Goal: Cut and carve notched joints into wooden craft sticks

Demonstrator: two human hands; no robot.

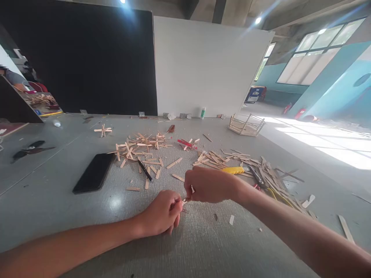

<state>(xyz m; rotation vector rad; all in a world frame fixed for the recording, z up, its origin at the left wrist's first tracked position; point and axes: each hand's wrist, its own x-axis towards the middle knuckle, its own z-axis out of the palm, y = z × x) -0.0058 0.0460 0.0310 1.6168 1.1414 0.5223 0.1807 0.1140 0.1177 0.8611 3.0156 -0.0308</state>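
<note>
My left hand [162, 212] is closed in a pinch at the lower middle, its fingertips on a small pale piece [185, 201] that is mostly hidden. From the right, my right hand [207, 185] reaches in, fingers curled, and pinches the same spot, close against the left fingertips. What the piece is cannot be made out. Beyond the hands lie loose wooden sticks [174, 163] and a black pen [145, 170]. A yellow-handled cutter [233, 170] rests on the stick pile just past my right wrist.
A black phone [95, 173] lies at left. Pliers [257, 177] sit among piled sticks [272, 179] at right. Farther back stand a stick frame [246, 125], a green-white tube [203, 112] and a small stick star [102, 130]. A person's arm [17, 80] shows far left.
</note>
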